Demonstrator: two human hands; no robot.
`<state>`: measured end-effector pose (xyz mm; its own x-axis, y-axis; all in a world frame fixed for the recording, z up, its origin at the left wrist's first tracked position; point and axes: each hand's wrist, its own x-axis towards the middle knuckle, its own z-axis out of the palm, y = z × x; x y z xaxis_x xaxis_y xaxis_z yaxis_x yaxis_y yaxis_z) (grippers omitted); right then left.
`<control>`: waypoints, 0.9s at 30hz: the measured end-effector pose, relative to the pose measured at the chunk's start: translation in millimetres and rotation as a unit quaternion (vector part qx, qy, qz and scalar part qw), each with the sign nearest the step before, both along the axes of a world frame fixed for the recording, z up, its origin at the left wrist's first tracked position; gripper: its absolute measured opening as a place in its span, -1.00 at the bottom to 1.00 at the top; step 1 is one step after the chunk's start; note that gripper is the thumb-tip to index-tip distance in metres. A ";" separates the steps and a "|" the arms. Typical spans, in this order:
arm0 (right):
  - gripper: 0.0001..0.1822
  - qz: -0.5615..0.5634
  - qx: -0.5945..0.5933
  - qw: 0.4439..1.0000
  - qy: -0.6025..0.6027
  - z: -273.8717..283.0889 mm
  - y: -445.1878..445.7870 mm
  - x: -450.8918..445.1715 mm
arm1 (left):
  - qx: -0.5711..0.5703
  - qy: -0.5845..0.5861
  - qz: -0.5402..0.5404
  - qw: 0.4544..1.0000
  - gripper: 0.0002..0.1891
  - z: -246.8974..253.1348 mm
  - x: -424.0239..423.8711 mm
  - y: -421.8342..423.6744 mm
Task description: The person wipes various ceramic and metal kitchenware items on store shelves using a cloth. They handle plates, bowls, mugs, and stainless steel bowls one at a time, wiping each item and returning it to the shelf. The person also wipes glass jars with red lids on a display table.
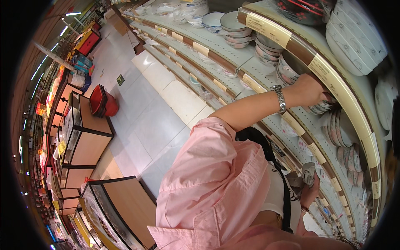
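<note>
My left hand, with a metal-band wristwatch, reaches under the edge of the upper shelf among stacked bowls. Its fingertips are partly hidden beside a small stack of patterned bowls, so whether they grip one cannot be told. Flower-patterned bowls stand close by the back of the hand. Lower right, my right hand holds a crumpled grey cloth near my body. Larger nested bowls stand on the same shelf as the small stack.
The upper shelf's label-covered edge curves over my left hand, with stacked white square bowls above. More bowls line the shelf. Across the tiled aisle are red shopping baskets and wooden display bins.
</note>
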<state>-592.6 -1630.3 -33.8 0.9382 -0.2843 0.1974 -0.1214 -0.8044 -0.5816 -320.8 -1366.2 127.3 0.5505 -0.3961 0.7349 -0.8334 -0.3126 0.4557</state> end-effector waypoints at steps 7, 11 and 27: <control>-0.38 -0.046 0.011 0.999 -0.021 -1.8 -15.4 -19.7 | 0.010 -0.062 -0.006 0.998 -0.74 -3.2 -20.0 -6.1; -0.37 -0.032 0.025 0.998 -0.049 13.3 -11.4 -11.4 | 0.002 -0.135 -0.061 0.989 -0.84 -8.7 -30.8 12.0; -0.49 -0.068 0.674 0.689 -0.258 45.8 3.7 -0.6 | 0.127 -0.205 -0.301 0.923 -0.69 -35.1 -111.9 -34.2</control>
